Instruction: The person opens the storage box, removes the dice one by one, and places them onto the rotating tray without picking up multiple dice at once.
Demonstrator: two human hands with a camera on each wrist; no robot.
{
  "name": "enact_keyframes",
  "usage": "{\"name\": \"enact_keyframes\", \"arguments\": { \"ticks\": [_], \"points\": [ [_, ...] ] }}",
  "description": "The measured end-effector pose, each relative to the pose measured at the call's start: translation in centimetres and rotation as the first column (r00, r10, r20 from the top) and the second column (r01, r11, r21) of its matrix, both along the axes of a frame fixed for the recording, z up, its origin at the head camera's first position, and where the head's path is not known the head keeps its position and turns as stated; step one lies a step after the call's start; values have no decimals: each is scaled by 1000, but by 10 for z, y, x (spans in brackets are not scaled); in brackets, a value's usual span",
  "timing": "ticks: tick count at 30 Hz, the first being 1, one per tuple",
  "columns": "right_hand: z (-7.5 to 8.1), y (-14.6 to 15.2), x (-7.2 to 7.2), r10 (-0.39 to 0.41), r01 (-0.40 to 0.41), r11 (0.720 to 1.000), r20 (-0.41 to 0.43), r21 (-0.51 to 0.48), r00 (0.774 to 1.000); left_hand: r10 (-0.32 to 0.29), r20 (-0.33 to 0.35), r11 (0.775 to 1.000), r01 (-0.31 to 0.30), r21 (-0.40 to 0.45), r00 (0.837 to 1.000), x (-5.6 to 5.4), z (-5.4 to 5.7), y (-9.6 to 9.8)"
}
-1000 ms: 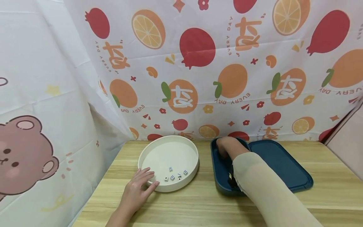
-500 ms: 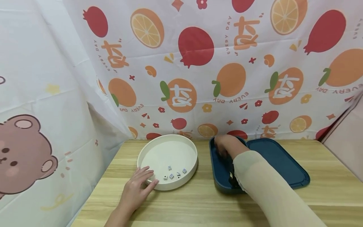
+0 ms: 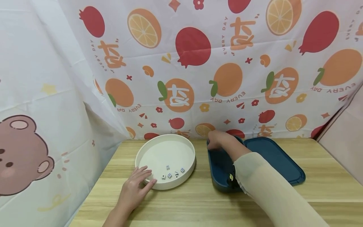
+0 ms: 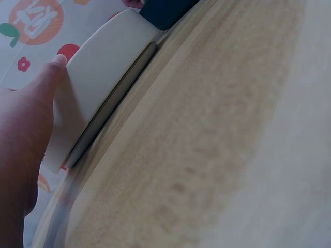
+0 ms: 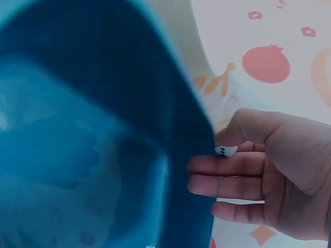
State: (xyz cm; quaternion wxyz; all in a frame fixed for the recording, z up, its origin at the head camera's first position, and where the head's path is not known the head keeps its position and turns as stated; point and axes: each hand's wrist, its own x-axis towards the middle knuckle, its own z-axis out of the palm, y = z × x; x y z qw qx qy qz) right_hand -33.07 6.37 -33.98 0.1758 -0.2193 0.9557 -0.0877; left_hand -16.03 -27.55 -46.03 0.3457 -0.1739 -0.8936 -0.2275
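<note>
My left hand [image 3: 133,189] rests its relaxed fingers on the near left rim of a round white tray [image 3: 170,146]; in the left wrist view the thumb [image 4: 57,64] lies at the rim. Several small white dice [image 3: 169,176] lie near the tray's front edge. My right hand [image 3: 219,140] is over the far left edge of a dark blue box [image 3: 215,176]. Close up, it pinches a white die [image 5: 225,150] between thumb and index finger, the other fingers [image 5: 227,186] overlapping the box wall.
A flat blue lid [image 3: 272,157] lies right of the box. A dark object with a yellow-green mark [image 3: 231,178] sits in the box's near end, partly behind the sleeve. A fruit-print cloth [image 3: 195,82] hangs behind the wooden table [image 3: 181,208].
My right hand has risen from inside the box to its far left edge, bringing out a die. The left hand stays at the tray rim. The head view has shifted slightly.
</note>
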Motion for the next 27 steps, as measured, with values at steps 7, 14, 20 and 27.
{"name": "enact_keyframes", "arguments": {
  "ticks": [7, 14, 20, 27],
  "points": [
    [12, -12, 12, 72, -102, 986, -210, -135, 975, -5, -6, 1000, 5, 5, 1000, -1, 2, 1],
    [13, -41, 48, -45, -64, 935, -295, -348, 955, -10, -13, 1000, 10, 2, 1000, -2, 4, 1],
    [-18, -66, 74, -132, -31, 835, -254, -549, 958, -5, -16, 1000, 5, 1, 1000, -2, 3, 0],
    [-64, -84, 91, -172, -43, 703, -228, -710, 958, -3, -11, 1000, 3, -1, 1000, -2, 0, 0]
  ]
}}
